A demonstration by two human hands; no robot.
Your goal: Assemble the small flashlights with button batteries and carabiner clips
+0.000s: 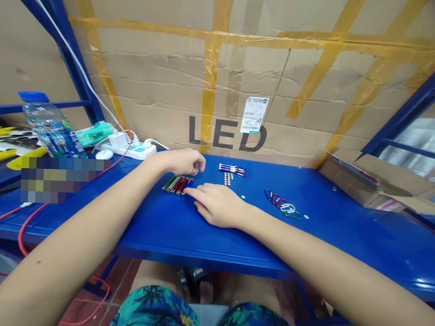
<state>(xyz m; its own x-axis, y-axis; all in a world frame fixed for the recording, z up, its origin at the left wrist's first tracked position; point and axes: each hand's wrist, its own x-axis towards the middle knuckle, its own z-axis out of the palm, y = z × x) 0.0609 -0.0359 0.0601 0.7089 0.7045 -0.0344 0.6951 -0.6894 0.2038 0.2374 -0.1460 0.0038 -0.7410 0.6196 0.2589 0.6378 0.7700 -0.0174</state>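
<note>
A row of slim metal tubes [177, 184] in green, silver, red and blue lies side by side on the blue table [158, 227]. My left hand [184, 162] is bent over the far end of the row, fingers curled down; whatever they may hold is hidden. From the near right side my right hand [218, 206] reaches in with its index finger stretched to the near end of the blue tube, its other fingers loosely bent. Beyond it are small round silver button cells [228, 178] in rows, and shiny blue-purple tubes [232, 169] lie just behind them.
Several coloured carabiners [283, 204] lie to the right. An open cardboard box [374, 182] stands at the right end. On the left are a water bottle [51, 124], a white power strip [135, 149] and a red cable [26, 223]. A large carton [163, 85] backs the table.
</note>
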